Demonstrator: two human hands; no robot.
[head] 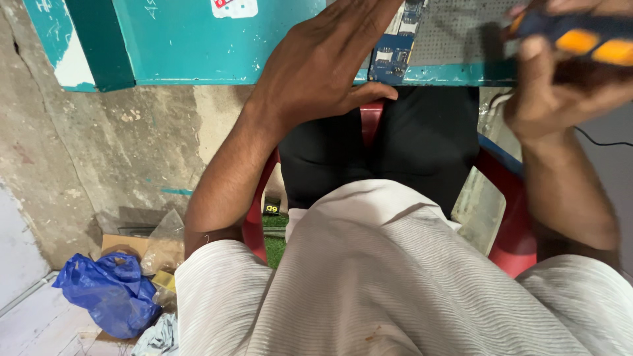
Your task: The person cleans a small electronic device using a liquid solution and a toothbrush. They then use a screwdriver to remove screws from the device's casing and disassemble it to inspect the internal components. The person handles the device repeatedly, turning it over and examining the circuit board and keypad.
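My left hand point(323, 59) lies flat, fingers together, on the near edge of a teal table point(191, 39), its thumb just under the rim. It presses down next to a blue circuit board point(394, 46) lying on a grey perforated mat point(455, 29). My right hand point(560, 86) is at the top right, closed around a dark tool with orange patches point(580, 36), held over the mat's right side. The tool's tip is out of view.
I sit on a red plastic chair point(521, 244), in a white ribbed shirt and black trousers. On the floor at the lower left lie a blue plastic bag point(109, 290), a clear bag and cardboard. A black cable point(603, 142) runs at the right.
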